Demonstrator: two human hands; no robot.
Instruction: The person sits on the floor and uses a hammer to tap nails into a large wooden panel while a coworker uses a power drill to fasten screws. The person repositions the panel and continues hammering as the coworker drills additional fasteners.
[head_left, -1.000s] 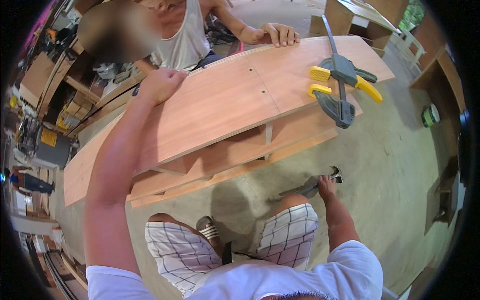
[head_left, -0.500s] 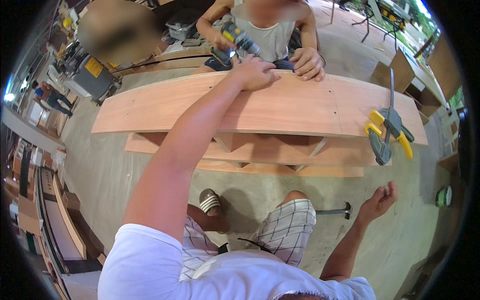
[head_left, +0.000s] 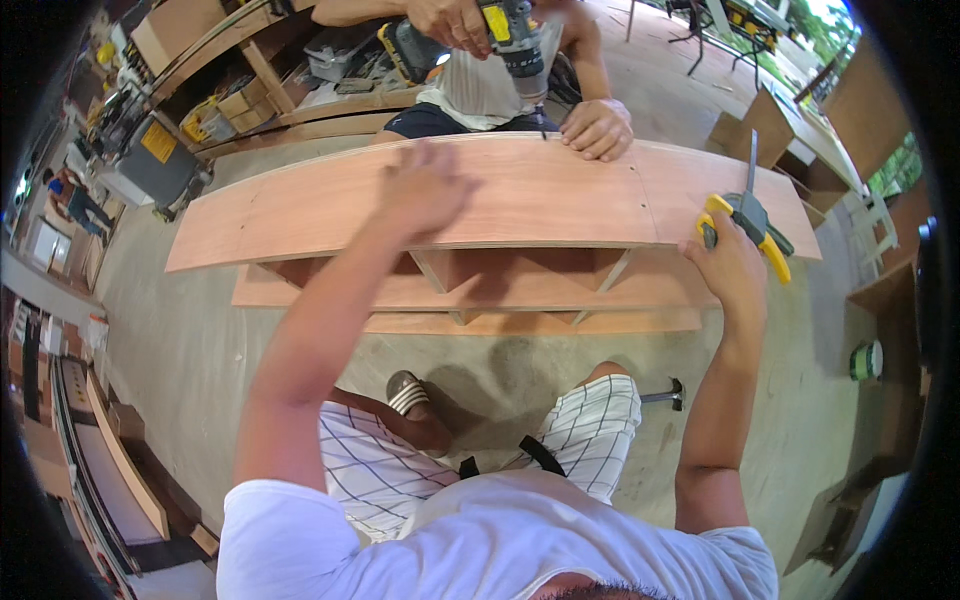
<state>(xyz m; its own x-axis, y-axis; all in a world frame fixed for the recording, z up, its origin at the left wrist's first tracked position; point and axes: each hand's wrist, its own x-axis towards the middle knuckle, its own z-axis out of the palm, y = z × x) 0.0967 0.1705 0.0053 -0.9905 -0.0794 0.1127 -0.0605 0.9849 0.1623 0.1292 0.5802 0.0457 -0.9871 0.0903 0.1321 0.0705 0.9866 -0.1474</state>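
A long curved wooden panel (head_left: 330, 205) lies across the top of a shelf-like wooden frame in front of me. My left hand (head_left: 428, 190), somewhat blurred, is over the panel's left-centre with fingers apart and nothing in it. At the panel's right end, my right hand (head_left: 730, 260) is closed around a bar clamp (head_left: 752, 215) with yellow grips. Across from me, a co-worker holds a cordless drill (head_left: 515, 45) pointing down near the far edge. That person's other hand (head_left: 597, 130) rests on the panel beside it.
Lower wooden boards (head_left: 540, 290) extend under the panel toward me. A hammer (head_left: 672, 394) is on the concrete floor by my right knee. A green-and-white tub (head_left: 866, 360) stands at the right. A grey wheeled machine (head_left: 158, 160) stands at the back left.
My left hand has moved left and nearer from the panel's far edge. My right hand has risen from beside my knee and taken hold of the clamp. The co-worker's drill has turned downward.
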